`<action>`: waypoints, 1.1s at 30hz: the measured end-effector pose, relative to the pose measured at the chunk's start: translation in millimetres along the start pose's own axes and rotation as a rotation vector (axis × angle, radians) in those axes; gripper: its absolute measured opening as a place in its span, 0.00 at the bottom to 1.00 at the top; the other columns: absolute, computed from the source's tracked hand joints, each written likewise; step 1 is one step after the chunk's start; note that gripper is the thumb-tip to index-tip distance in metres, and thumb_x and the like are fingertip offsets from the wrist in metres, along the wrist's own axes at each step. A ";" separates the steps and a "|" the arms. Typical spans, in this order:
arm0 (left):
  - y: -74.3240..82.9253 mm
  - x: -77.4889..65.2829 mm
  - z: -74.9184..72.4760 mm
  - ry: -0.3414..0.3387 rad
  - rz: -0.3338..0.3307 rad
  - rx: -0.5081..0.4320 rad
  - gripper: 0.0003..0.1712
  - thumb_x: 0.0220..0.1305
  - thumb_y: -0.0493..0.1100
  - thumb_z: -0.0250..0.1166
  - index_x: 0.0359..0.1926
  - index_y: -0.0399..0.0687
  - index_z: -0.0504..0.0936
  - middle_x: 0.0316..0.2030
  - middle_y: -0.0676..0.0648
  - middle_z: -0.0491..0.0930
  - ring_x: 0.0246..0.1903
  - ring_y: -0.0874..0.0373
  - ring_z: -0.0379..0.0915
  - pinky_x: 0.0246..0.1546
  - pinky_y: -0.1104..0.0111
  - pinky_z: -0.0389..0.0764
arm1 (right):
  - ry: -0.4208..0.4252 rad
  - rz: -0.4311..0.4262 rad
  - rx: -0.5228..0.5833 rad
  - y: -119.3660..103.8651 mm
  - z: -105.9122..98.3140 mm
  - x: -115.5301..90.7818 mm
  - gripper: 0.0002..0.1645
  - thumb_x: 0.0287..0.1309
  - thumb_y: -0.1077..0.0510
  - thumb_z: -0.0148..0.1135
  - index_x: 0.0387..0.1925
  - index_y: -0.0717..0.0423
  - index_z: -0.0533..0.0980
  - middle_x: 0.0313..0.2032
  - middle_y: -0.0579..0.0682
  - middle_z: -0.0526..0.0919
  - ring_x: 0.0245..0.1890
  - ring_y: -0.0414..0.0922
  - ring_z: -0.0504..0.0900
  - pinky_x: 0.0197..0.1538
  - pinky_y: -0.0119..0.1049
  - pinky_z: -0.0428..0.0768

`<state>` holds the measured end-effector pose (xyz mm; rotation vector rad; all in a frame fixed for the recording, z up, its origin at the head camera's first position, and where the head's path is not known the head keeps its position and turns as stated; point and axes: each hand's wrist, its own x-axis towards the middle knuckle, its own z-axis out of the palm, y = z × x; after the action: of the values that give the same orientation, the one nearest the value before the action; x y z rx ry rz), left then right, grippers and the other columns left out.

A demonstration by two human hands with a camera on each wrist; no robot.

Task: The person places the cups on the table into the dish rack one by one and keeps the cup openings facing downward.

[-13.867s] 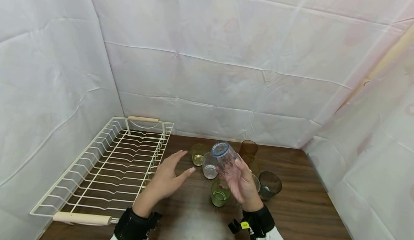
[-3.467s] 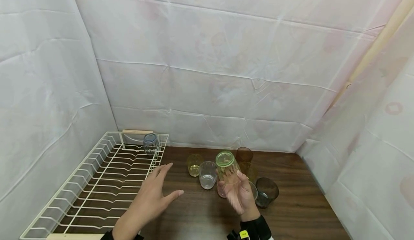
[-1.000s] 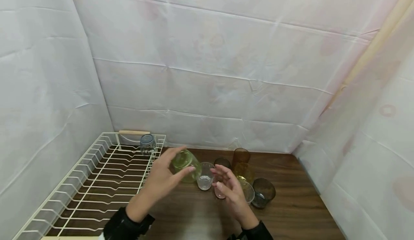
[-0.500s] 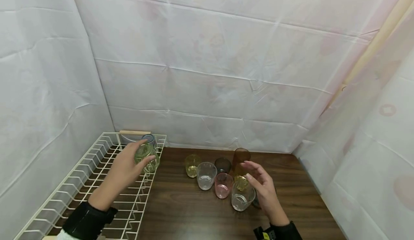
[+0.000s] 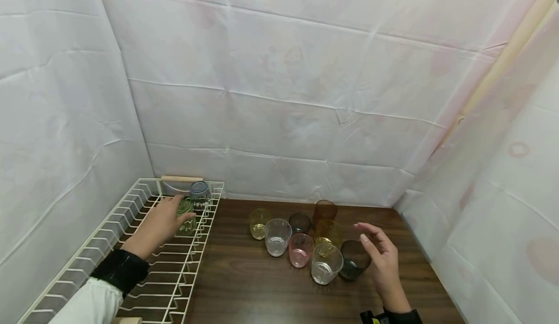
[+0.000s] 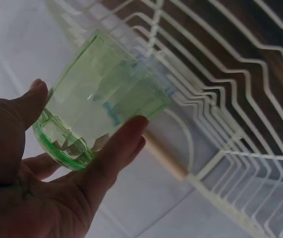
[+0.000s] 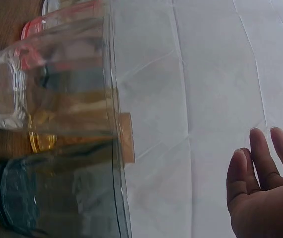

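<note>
My left hand (image 5: 159, 224) is over the far part of the white wire dish rack (image 5: 179, 285), holding a green drinking glass (image 6: 101, 104) near its base between thumb and fingers. The glass is upside down, its rim toward the wires. Just behind it, a blue glass (image 5: 200, 195) stands inverted in the rack's far right corner. My right hand (image 5: 384, 261) holds nothing, its fingers loosely bent, just right of a dark grey-blue tumbler (image 5: 354, 261). In the right wrist view that tumbler (image 7: 67, 193) stands beside a clear glass (image 7: 67, 79), below my right fingers.
Upright on the wooden table (image 5: 249, 295) stand a yellow glass (image 5: 260, 224), another clear glass (image 5: 277, 239), a pink glass (image 5: 300, 251), a smoky glass (image 5: 300, 222), a brown glass (image 5: 325, 210) and an amber glass (image 5: 329, 229). White sheeting (image 5: 271, 120) walls the back and sides.
The green glass, passed earlier from my right hand to my left, has moved left and down into the rack beside the blue one. My right hand has drawn away rightward.
</note>
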<state>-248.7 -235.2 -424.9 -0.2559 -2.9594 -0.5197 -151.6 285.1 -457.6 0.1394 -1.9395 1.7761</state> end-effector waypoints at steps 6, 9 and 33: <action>-14.3 6.6 19.9 -0.036 -0.045 0.005 0.44 0.74 0.52 0.69 0.73 0.21 0.65 0.65 0.14 0.69 0.63 0.18 0.71 0.61 0.31 0.77 | -0.014 0.001 -0.025 1.1 -9.3 -0.1 0.17 0.77 0.69 0.54 0.61 0.76 0.75 0.53 0.41 0.89 0.59 0.36 0.84 0.59 0.22 0.80; -18.4 10.5 28.8 -0.038 -0.043 0.007 0.44 0.74 0.52 0.69 0.73 0.21 0.65 0.65 0.13 0.68 0.62 0.17 0.71 0.60 0.31 0.77 | -0.013 0.017 -0.034 2.2 -13.6 -1.2 0.17 0.78 0.68 0.54 0.61 0.76 0.75 0.53 0.41 0.89 0.60 0.36 0.83 0.59 0.21 0.80; -28.5 40.7 52.9 -0.075 -0.082 -0.076 0.49 0.69 0.47 0.74 0.76 0.23 0.59 0.66 0.16 0.70 0.67 0.19 0.66 0.65 0.32 0.74 | 0.016 0.025 -0.004 13.5 -19.9 -9.0 0.16 0.77 0.70 0.54 0.58 0.80 0.75 0.50 0.39 0.90 0.56 0.34 0.85 0.58 0.23 0.80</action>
<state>-298.8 -237.4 -477.4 -0.1659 -3.0372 -0.6470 -143.4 303.7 -473.2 0.0998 -1.9412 1.7842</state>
